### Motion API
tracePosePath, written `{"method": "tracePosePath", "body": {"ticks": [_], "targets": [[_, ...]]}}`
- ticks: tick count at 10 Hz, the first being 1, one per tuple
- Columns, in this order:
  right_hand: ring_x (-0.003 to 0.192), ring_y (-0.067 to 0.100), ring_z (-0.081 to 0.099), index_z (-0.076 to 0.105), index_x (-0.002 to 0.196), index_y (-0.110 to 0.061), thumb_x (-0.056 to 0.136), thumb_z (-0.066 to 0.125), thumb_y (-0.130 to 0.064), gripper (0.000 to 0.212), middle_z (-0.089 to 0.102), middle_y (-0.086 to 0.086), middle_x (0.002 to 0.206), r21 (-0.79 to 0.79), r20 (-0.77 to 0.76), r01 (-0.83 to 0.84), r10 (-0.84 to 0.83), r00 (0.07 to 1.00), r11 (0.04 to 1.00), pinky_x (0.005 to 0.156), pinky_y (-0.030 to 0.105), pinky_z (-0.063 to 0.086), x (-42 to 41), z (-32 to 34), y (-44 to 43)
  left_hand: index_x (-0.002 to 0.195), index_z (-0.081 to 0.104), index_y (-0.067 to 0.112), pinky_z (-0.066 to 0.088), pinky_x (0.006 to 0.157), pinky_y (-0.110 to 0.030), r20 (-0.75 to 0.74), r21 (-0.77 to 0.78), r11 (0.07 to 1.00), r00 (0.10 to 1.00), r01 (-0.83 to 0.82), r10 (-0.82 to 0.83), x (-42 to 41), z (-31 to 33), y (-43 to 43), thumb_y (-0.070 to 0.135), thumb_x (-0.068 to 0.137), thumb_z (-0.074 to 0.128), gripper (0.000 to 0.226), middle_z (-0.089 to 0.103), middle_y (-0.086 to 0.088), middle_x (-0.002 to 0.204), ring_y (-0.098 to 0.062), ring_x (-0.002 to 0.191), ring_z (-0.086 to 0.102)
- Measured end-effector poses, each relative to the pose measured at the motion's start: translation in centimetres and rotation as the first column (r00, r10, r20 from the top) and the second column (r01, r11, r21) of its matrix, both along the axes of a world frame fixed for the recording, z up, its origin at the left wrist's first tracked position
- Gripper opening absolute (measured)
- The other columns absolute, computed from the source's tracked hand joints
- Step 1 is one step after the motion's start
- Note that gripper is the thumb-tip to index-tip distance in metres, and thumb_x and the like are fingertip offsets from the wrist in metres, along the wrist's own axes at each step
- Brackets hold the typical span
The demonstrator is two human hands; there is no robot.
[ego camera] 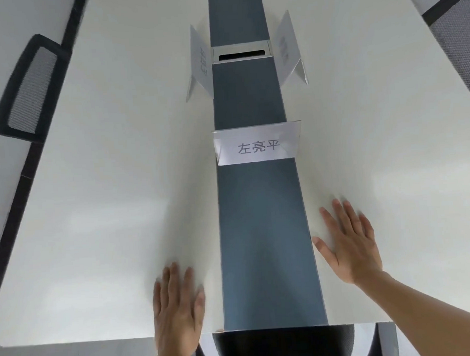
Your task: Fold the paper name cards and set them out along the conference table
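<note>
A folded white name card [256, 145] with three printed characters stands across the dark centre strip [262, 231] of the white conference table [106, 213], facing me. Farther back, a second folded card [200, 64] stands at the strip's left edge and a third folded card [289, 50] at its right edge. My left hand [177, 310] lies flat on the table near the front edge, left of the strip, fingers apart, holding nothing. My right hand [350, 245] rests flat to the right of the strip, fingers spread, also with nothing in it.
A metal cable hatch [241, 52] sits in the strip between the two far cards. A mesh-backed office chair [27, 88] stands by the table's left side and another chair [456, 37] at the right. A dark chair [277, 348] is below the front edge.
</note>
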State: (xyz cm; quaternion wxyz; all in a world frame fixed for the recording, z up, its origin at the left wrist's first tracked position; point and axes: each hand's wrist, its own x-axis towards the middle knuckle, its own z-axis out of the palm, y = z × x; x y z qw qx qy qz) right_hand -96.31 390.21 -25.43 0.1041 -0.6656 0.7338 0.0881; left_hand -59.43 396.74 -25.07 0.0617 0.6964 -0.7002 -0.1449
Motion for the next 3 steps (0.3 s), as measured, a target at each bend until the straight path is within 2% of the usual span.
{"method": "tracePosePath", "body": {"ticks": [1,2,3], "targets": [[0.149,0.019,-0.014,0.0,0.153,-0.029,0.088,0.002,-0.067,0.075,-0.009,0.002,0.163,0.047,-0.015,0.003,-0.002,1.0,0.999,0.12,0.043,-0.002,0.2,0.8,-0.2,0.138,0.049,0.005,0.024,0.115,-0.05,0.014,0.041,0.998,0.999,-0.052,0.052,0.1,0.1,1.6,0.037,0.095,0.033,0.055,0.038,-0.023,0.149,-0.036,0.141,0.031],[0.149,0.022,-0.012,-0.002,0.153,-0.027,0.089,0.003,-0.065,0.075,-0.01,0.004,0.163,0.089,-0.023,-0.008,0.01,1.0,0.996,0.121,0.043,0.003,0.6,1.5,0.0,0.136,0.052,0.008,0.026,0.114,-0.044,0.01,0.038,0.999,1.0,-0.007,0.007,0.5,0.7,3.7,0.036,0.095,0.033,0.053,0.04,-0.02,0.149,-0.031,0.141,0.032],[0.149,0.023,0.012,0.025,0.15,-0.025,0.093,0.034,-0.059,0.067,0.016,0.005,0.162,0.203,0.15,0.049,-0.08,0.985,0.978,0.116,0.043,0.024,1.0,4.9,-1.1,0.121,0.059,0.027,0.052,0.09,-0.04,-0.09,0.054,0.998,0.995,0.037,-0.032,2.7,2.4,8.2,0.04,0.092,0.035,0.04,0.06,-0.008,0.134,-0.026,0.124,0.055]]}}
